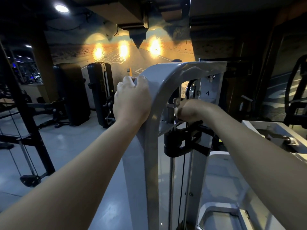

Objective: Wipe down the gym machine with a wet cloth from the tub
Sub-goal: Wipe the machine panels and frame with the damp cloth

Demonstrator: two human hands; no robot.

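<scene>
Containers come down to one: a white open-topped housing (249,127) at the right edge of the frame. Inside it lie a metal bracket (272,134) and one roller (289,140).

The machine (166,77) fills the centre, a grey arch that runs down to the bottom edge. Your left hand (131,100) grips the arch's outer curve near the top, with its fingers wrapped over the edge. Your right hand (191,111) is just right of centre, inside the arch. It is curled into a fist against the metal plates there. A pale scrap shows at its knuckles, but you cannot tell whether it holds a cloth.

Above that fist sits one pulley (191,90), with a "4" (207,93) marked beside it. Below the fist is one black carriage (179,141). One rod (172,180) and one cable (182,180) drop from it toward the bottom edge.

Left of centre, two black towers (71,93) (100,92) stand side by side on the floor (66,146). Behind them the wall mural carries three glows (155,45). One round lamp (61,8) shines in the upper left. A black rack (21,103) crosses the left edge.
</scene>
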